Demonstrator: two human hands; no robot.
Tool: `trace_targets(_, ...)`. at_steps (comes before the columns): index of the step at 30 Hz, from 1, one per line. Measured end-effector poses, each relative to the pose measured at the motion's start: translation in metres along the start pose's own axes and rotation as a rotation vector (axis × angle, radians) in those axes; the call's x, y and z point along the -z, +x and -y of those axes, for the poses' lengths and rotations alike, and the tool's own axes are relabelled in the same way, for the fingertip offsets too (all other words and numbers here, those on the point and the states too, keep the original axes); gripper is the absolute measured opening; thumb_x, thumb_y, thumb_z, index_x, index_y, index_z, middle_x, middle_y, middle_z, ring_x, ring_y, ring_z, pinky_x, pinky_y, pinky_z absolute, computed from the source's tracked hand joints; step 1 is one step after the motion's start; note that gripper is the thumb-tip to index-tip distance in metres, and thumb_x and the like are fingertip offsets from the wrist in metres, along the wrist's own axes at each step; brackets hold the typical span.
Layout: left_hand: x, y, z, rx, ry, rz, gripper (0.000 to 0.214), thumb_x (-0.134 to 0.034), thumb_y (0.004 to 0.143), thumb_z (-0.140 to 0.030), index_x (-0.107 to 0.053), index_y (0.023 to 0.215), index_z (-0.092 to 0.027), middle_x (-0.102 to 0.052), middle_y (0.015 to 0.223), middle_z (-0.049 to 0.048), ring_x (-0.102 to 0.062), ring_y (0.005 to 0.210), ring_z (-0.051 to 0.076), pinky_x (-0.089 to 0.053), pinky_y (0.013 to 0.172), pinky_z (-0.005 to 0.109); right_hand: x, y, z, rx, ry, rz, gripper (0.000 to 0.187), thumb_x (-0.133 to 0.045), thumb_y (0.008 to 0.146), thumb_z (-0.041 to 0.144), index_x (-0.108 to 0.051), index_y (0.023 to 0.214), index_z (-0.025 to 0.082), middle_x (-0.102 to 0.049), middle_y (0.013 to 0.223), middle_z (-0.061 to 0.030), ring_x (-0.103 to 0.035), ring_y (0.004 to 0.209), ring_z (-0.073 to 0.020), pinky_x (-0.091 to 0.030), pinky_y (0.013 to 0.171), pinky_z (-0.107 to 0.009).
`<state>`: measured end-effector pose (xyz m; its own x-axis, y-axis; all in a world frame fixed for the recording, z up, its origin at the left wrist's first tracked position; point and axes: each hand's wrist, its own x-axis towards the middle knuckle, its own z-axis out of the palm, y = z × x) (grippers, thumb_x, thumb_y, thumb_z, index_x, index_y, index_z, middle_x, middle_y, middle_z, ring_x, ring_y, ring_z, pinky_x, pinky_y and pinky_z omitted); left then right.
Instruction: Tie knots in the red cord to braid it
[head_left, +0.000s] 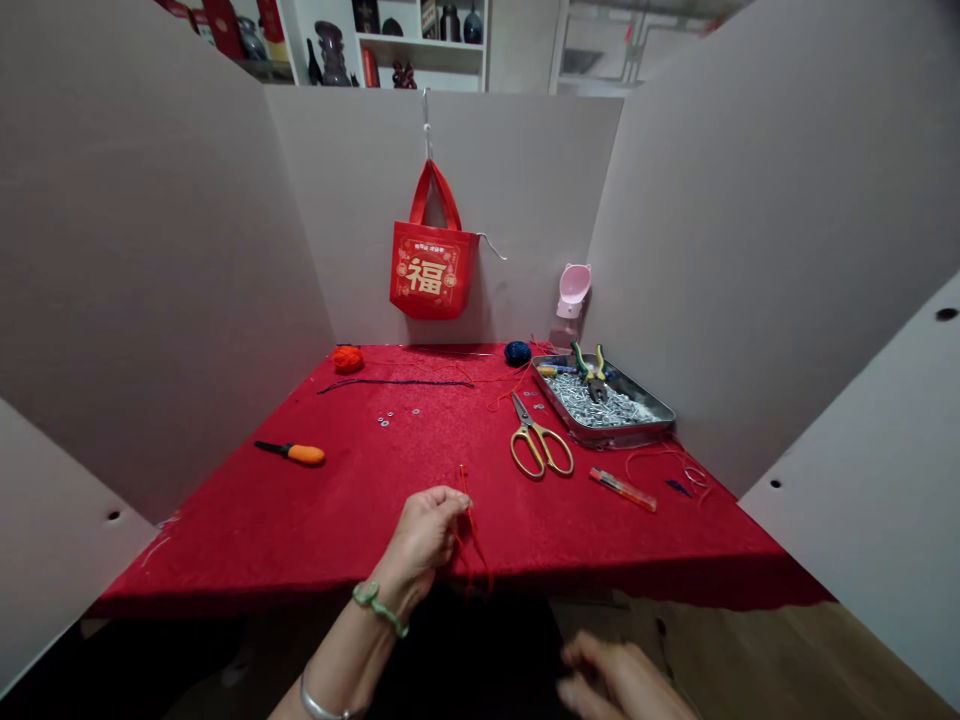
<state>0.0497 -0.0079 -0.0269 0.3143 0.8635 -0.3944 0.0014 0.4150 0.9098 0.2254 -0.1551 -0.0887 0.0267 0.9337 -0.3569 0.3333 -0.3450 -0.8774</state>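
Note:
My left hand (424,535) is raised at the table's front edge, its fingers pinching a thin red cord (472,535) that dangles below them. My right hand (615,680) is lower, below the front edge of the red-covered table (225,530), and blurred, with its fingers loosely curled. Nothing shows in it. Gold-handled scissors (538,445) lie ahead and to the right of my left hand. A small orange-handled screwdriver (296,453) lies to its left.
A metal tray of screws (604,403) holds pliers (589,372). Small washers (386,420), a dark cord (397,385), orange and blue yarn balls (348,359) (517,352) and an orange utility knife (622,489) lie on the cloth. Grey panels surround the table on three sides. A red bag (433,270) hangs at the back.

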Motion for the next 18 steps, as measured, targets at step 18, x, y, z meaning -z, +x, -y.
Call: trace_targets(18, 0.012, 0.000, 0.011, -0.240, 0.222, -0.047, 0.025, -0.050, 0.075, -0.035, -0.049, 0.068, -0.011, -0.042, 0.055, -0.0041, -0.032, 0.047, 0.004, -0.025, 0.045, 0.016, -0.043, 0.096, 0.093, 0.295, 0.310, -0.130, 0.027, -0.050, 0.075, 0.035, -0.049, 0.080, 0.009, -0.038, 0.051, 0.0045, -0.030, 0.042, -0.0030, -0.022, 0.039, -0.015)
